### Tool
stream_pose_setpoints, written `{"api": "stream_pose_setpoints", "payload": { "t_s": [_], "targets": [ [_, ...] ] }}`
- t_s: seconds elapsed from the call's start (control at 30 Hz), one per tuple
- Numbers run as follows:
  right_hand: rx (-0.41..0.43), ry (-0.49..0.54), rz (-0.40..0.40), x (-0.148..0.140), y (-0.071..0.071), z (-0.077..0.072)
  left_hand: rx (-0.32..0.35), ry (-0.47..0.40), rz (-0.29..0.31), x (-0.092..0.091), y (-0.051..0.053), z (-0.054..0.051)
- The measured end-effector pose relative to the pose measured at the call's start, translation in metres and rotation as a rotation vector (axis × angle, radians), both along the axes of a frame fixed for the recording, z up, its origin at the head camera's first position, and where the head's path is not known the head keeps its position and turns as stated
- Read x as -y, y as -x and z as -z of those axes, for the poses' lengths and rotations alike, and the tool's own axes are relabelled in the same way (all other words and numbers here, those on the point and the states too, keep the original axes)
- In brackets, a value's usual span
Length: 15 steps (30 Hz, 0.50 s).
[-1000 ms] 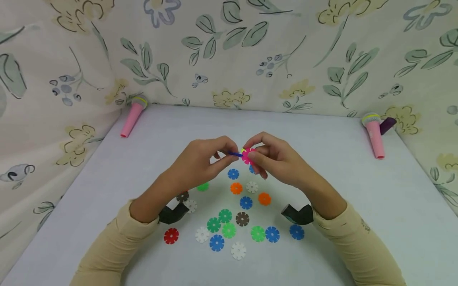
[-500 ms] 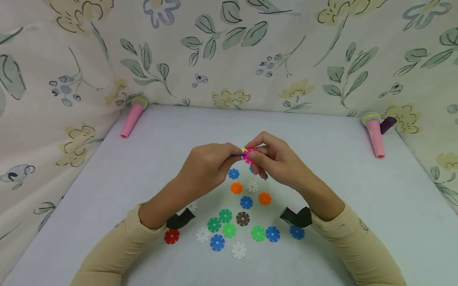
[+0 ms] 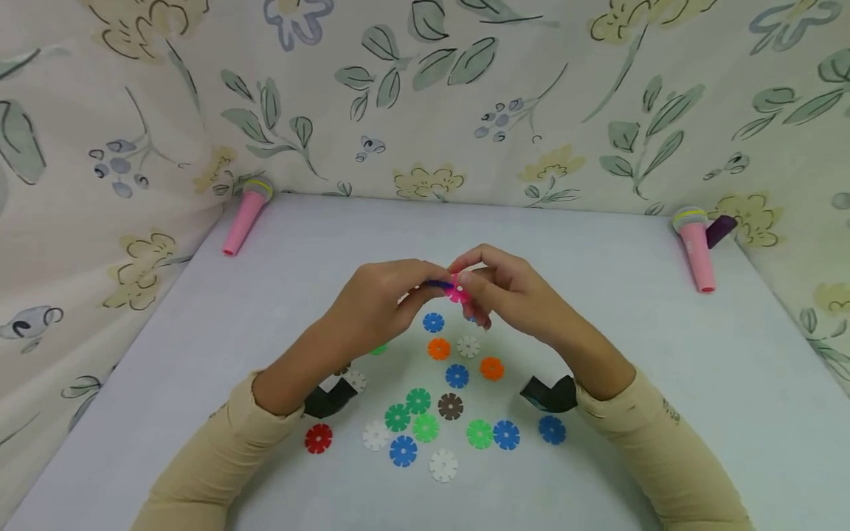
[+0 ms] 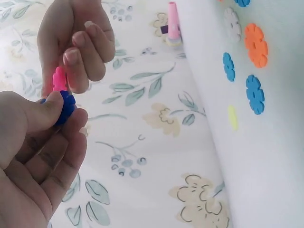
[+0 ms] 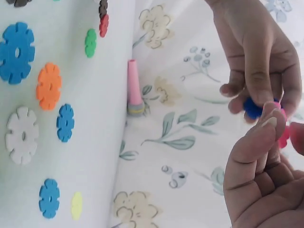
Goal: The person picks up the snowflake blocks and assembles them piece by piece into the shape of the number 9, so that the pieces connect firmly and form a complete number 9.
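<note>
Above the far part of the table, both hands meet at two notched plastic discs. My left hand [image 3: 381, 302] pinches a dark blue disc [image 4: 67, 108] between thumb and fingers. My right hand [image 3: 518, 291] pinches a pink disc [image 3: 456, 294] by its edge. The blue disc meets the pink one edge to edge at an angle; fingers cover the joint, so how deep the notches sit I cannot tell. In the right wrist view, the blue disc [image 5: 253, 109] shows beneath the left thumb, and the pink disc [image 5: 284, 137] is partly behind the right fingers.
Loose notched discs lie flat below the hands, among them an orange disc [image 3: 492, 368], a brown disc [image 3: 450, 406] and a red disc [image 3: 319, 438]. Pink microphones stand near the back corners, one left [image 3: 247, 215], one right [image 3: 694, 249]. A floral cloth [image 3: 425, 96] hangs behind.
My left hand has moved slightly right, then eased back a little, still pinching the blue disc. The pink disc has turned a little in my right fingers. The loose discs stay put.
</note>
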State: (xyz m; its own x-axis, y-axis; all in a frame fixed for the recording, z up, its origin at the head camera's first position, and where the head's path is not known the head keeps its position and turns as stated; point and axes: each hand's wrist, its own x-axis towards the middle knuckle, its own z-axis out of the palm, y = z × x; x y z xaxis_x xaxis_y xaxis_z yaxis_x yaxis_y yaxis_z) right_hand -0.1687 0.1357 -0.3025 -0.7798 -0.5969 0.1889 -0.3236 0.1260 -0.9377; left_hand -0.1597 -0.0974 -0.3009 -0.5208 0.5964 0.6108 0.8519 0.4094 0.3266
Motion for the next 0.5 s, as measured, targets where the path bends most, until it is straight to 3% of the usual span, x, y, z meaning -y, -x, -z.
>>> {"api": "stream_pose_setpoints", "payload": {
  "t_s": [0.23,0.5],
  "targets": [
    [-0.001,-0.054,0.129,-0.015,0.023,0.014,0.179,-0.016,0.008,0.003,0.005,0.000],
    [-0.008,-0.306,0.127,-0.021,0.046,0.031,0.331,-0.034,0.015,0.007,0.010,0.001]
  ]
}}
